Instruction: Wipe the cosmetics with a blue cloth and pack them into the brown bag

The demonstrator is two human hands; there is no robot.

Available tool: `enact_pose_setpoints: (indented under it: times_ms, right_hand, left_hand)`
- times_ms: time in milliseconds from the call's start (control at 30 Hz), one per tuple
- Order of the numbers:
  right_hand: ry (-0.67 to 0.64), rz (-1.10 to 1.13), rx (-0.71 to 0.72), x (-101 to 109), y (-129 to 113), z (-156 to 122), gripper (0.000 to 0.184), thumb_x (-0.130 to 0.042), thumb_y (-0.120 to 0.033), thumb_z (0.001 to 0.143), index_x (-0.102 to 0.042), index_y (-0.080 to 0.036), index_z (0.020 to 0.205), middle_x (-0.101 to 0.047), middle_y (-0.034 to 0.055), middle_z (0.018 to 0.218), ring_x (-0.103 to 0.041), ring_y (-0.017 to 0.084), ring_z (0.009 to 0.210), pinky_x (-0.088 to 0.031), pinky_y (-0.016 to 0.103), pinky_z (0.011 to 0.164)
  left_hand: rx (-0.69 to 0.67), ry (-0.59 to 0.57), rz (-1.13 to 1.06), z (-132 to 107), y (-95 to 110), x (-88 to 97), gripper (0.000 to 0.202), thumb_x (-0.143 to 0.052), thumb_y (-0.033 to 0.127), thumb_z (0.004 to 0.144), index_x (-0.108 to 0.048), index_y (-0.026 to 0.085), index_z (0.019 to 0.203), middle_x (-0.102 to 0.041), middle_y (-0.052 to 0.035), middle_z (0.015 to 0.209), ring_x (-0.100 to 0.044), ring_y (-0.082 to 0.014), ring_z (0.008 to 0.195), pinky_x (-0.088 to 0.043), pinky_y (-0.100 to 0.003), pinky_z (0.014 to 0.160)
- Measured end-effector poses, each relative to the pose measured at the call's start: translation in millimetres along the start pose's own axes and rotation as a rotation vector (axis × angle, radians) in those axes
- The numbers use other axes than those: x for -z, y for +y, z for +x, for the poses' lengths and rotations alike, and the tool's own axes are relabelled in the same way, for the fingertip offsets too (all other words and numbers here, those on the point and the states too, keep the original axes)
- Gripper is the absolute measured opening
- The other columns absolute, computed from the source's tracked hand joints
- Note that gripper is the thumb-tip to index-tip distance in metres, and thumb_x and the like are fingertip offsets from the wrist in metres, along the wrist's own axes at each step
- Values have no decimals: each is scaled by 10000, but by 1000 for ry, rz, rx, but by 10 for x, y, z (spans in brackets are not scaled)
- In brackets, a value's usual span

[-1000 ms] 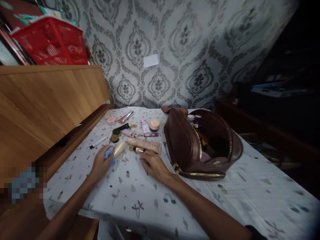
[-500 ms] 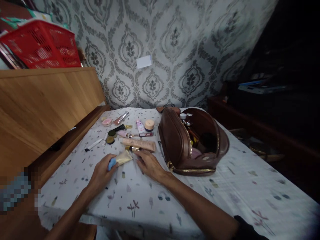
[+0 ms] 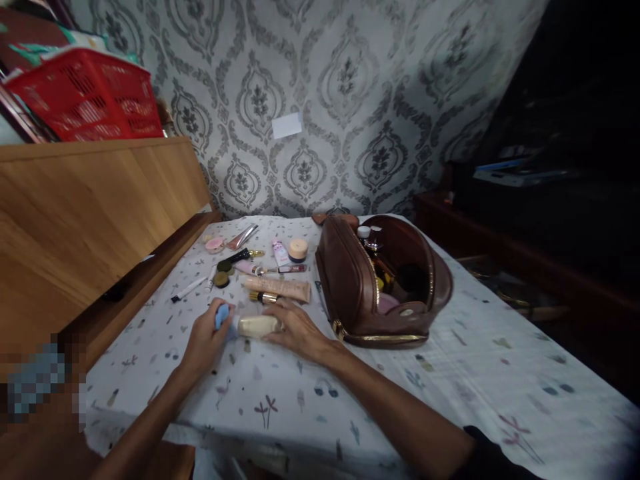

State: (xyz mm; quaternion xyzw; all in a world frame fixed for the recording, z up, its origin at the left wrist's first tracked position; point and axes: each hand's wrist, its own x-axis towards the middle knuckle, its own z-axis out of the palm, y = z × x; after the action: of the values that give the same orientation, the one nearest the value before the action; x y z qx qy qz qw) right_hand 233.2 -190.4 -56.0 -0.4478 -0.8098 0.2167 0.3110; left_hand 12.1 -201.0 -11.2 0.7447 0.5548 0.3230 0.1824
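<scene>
At eight o'clock from the brown bag (image 3: pixel 345 280), the right hand (image 3: pixel 301 333) pinched the cream tube's (image 3: pixel 257 327) three-o'clock end; the left hand (image 3: pixel 203 339) pinched something blue (image 3: pixel 222 315) opposite. The tube seemed light, squeezable, best held by its ends.

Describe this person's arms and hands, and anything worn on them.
The left hand and right hand are ungloved. The left forearm is bare as far as it shows; the right forearm is bare up to a dark sleeve. No watch or bracelet shows. Any rings can't be made out.
</scene>
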Motion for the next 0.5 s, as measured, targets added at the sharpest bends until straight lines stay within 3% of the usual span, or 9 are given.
enact_pose_setpoints:
  times_ms: [100, 233, 333, 500]
  right_hand:
    - [-4, 9, -9, -18, -11, -2, 424, -792, -322, 741, -652, -174, 1113, -620, 118, 1150, -613, 254, 1048, -491, 360, 901]
    - [3, 12, -35, -44, -13, 5, 389, -735, -237, 744, -625, -124, 1100, -641, 123, 1067, -622, 251, 982, -487, 343, 859]
    - [-13, 2, -98, -35, -28, 13, 364, -738, -246, 730, -627, -105, 1047, -657, 125, 1016, -633, 254, 920, -480, 335, 809]
    - [-45, 44, -105, 16, -85, -8, 410, -767, -287, 755, -623, -146, 1112, -689, 102, 1037, -653, 250, 947, -456, 305, 799]
  left_hand:
    - [-122, -11, 58, -15, 116, -125, 293, -422, 471, 949, -568, 237, 1050, -692, -24, 997, -639, -199, 869, -477, -310, 793]
    - [-339, -84, 144, 11, 256, -459, 331, -448, 440, 945, -575, 206, 1142, -682, -100, 1126, -617, -256, 1061, -457, -383, 944]
    - [-334, -90, 253, 122, 248, -572, 310, -407, 422, 964, -587, 201, 1087, -695, -102, 1030, -633, -264, 976, -468, -389, 888]
    - [-257, -84, 328, 277, 101, -466, 319, -360, 430, 973, -588, 206, 981, -689, -87, 950, -639, -263, 897, -458, -366, 810]
